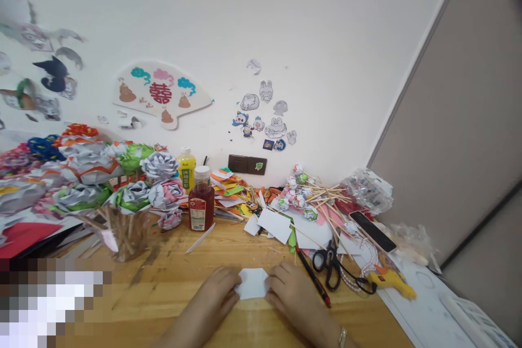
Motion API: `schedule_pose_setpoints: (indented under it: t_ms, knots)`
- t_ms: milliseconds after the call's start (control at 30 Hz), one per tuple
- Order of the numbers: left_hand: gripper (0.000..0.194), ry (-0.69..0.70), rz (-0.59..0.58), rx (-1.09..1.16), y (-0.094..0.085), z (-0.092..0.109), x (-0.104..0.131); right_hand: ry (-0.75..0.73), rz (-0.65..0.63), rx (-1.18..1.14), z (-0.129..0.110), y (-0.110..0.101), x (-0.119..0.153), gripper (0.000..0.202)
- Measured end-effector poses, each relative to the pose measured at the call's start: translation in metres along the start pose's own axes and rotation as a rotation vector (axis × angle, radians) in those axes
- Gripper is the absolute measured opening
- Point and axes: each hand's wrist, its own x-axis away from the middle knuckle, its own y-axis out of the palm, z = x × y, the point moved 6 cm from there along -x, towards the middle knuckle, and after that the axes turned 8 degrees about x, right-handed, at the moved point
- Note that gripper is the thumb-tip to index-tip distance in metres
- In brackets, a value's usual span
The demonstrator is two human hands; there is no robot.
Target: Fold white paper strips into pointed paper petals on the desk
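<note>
A small piece of white folded paper [252, 284] lies low over the wooden table, held between both hands. My left hand [221, 286] has its fingers closed on the paper's left edge. At the right edge, my right hand [287, 289] pinches the same paper, its fingers bent together. The fingertips partly cover both side edges. Just right of my right hand lies a red-and-black pen [314, 278], and beyond it black-handled scissors [328, 265].
Paper flowers [134, 196] crowd the left, some in a clear container [129, 236]. A bottle of red drink [201, 201] and a yellow bottle [186, 169] stand behind. To the right are a phone [373, 231], a yellow glue gun [393, 283] and loose white paper [275, 224].
</note>
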Motion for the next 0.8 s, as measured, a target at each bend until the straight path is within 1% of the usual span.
schedule_pose_setpoints:
  t_ms: [33,100,200,267,367,400,500,667,800]
  knots:
    - [0.017,0.011,-0.010,0.006,0.000,-0.001,0.000,0.000,-0.012,-0.051,0.001,-0.002,0.000,0.002]
    - [0.020,0.029,-0.029,0.014,0.001,-0.002,-0.001,0.000,-0.026,-0.141,0.003,-0.006,-0.001,0.008]
    - [0.029,0.019,-0.034,-0.014,0.000,-0.002,-0.003,0.030,-0.032,-0.172,0.005,-0.008,-0.003,0.008]
    - [0.026,0.004,-0.030,-0.051,-0.002,0.001,-0.005,0.046,-0.030,-0.140,0.005,-0.005,-0.005,0.001]
    - [0.012,-0.017,-0.025,-0.111,-0.005,0.007,-0.007,0.047,-0.003,-0.100,0.003,-0.002,-0.006,0.006]
    - [0.011,-0.018,-0.020,-0.131,-0.005,0.009,-0.007,0.047,0.007,-0.096,0.003,-0.001,-0.006,0.007]
    - [0.014,0.001,-0.010,-0.181,-0.005,0.012,-0.007,0.052,0.028,-0.107,0.003,-0.001,-0.005,0.009]
    - [0.017,0.056,0.009,-0.226,-0.001,0.014,-0.002,0.108,0.056,-0.201,0.000,-0.009,-0.002,0.011]
    - [0.013,0.033,-0.008,-0.245,0.003,0.016,0.000,0.175,0.046,-0.303,0.000,-0.008,-0.002,0.011]
